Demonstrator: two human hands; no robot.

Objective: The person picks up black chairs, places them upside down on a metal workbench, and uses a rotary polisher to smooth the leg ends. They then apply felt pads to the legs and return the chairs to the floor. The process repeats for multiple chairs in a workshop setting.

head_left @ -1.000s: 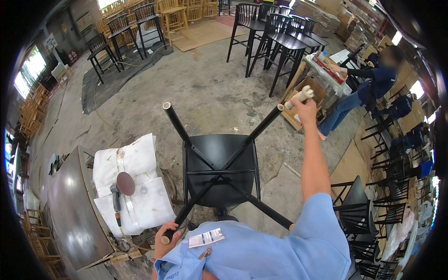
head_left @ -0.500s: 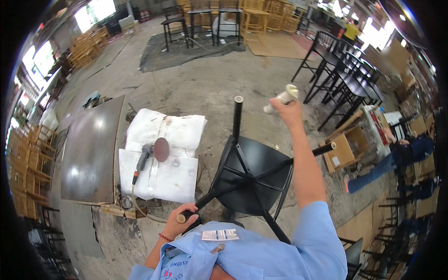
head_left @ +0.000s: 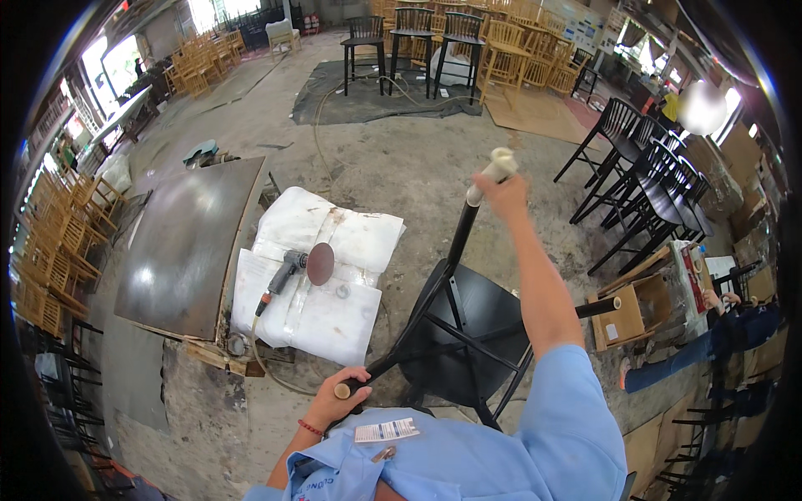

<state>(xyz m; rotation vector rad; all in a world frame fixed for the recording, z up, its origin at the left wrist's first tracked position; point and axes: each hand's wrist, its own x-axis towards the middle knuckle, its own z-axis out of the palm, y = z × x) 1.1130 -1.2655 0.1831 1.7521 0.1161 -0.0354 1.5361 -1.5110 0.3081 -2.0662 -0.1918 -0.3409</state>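
A black wooden chair [head_left: 472,330] lies upside down in front of me, its seat underside and crossed braces showing. My left hand [head_left: 334,399] is wrapped round one leg close to its bare wood end. My right hand [head_left: 505,199] is closed on a pale cylindrical thing with a wider knobbed end [head_left: 501,163]. That thing is at the tip of the far upright leg [head_left: 462,238]; whether it touches the tip cannot be told. Another leg with a bare end [head_left: 601,307] points right.
Left of the chair, a disc sander [head_left: 292,271] with a hose lies on white padding [head_left: 334,321]. A dark flat board [head_left: 192,250] lies beyond it. Black bar stools [head_left: 660,179] and an open cardboard box [head_left: 622,321] stand right. Another person's leg [head_left: 677,367] shows at the right.
My right hand has brought the pale thing to the far leg's tip, where before it was held apart to the right. My left hand still grips its leg. The whole view has shifted.
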